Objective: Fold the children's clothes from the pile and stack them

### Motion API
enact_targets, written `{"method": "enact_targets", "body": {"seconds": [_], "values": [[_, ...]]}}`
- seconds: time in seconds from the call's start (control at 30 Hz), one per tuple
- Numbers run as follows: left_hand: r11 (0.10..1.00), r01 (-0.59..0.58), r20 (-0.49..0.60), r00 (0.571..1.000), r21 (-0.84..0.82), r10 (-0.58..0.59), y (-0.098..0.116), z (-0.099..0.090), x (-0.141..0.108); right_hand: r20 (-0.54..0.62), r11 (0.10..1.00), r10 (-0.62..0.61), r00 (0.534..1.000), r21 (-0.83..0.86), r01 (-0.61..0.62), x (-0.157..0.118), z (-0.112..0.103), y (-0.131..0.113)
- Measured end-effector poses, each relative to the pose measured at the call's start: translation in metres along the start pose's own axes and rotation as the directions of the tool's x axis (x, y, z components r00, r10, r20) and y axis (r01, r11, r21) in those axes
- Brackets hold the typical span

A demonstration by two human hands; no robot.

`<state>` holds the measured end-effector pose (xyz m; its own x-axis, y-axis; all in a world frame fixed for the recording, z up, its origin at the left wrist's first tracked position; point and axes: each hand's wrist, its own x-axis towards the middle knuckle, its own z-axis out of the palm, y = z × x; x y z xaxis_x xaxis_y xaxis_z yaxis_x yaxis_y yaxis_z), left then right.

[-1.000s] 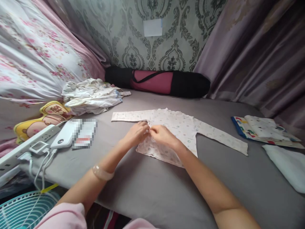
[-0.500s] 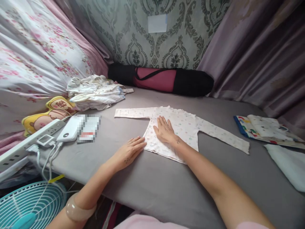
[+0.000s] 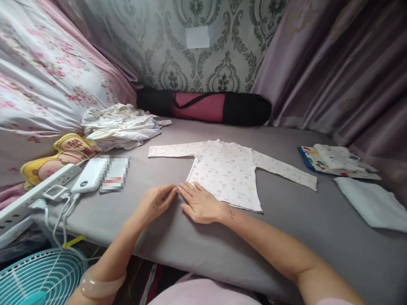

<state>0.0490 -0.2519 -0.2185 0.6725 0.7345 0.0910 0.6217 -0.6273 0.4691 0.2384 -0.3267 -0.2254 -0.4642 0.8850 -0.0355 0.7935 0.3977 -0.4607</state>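
Observation:
A small white long-sleeved shirt (image 3: 227, 169) with a faint pastel print lies spread flat on the grey sheet, sleeves out to both sides. My left hand (image 3: 155, 204) is at its lower left corner, thumb and fingers pinched together there; my other hand's fingertips partly hide that corner. Palm down, my right hand (image 3: 201, 204) lies flat with fingers stretched out, covering the left end of the hem. Its fingertips almost meet those of the left hand.
A heap of light clothes (image 3: 122, 127) sits at the back left, near a yellow cushion (image 3: 62, 159), a white power bank (image 3: 90, 176) and a power strip (image 3: 60, 182). Folded cloths (image 3: 338, 161) and a white cloth (image 3: 369, 201) lie right. Behind is a long black-and-pink bag (image 3: 203, 106); a fan (image 3: 41, 275) stands lower left.
My right hand has slid from the shirt's middle down to its lower left corner. My left hand has moved slightly left, its flat fingers now drawn into a pinch. The view has shifted a little.

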Motion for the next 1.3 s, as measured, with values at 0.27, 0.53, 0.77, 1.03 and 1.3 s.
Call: {"method": "enact_targets", "body": {"seconds": [0.27, 0.53, 0.77, 1.03, 1.3], "values": [[0.996, -0.047, -0.104, 0.994, -0.071, 0.040, 0.020, 0.020, 0.062, -0.055, 0.929, 0.090, 0.994, 0.364, -0.064, -0.034, -0.034, 0.001], [0.909, -0.409, 0.109, 0.910, 0.086, 0.399, 0.056, 0.080, 0.099, -0.343, 0.813, 0.523, 0.780, -0.073, -0.578, -0.054, -0.022, 0.083], [0.905, -0.333, 0.211, 0.936, 0.264, 0.283, 0.041, 0.081, 0.091, -0.252, 0.816, 0.530, 0.810, -0.108, -0.568, -0.081, -0.019, 0.079], [0.902, -0.315, 0.249, 0.937, 0.295, 0.246, 0.009, 0.061, 0.073, -0.221, 0.831, 0.507, 0.833, -0.129, -0.541, -0.119, -0.022, 0.080], [0.888, -0.365, 0.288, 0.914, 0.280, 0.285, -0.001, 0.047, 0.067, -0.206, 0.832, 0.507, 0.837, -0.135, -0.538, -0.160, -0.025, 0.073]]}}
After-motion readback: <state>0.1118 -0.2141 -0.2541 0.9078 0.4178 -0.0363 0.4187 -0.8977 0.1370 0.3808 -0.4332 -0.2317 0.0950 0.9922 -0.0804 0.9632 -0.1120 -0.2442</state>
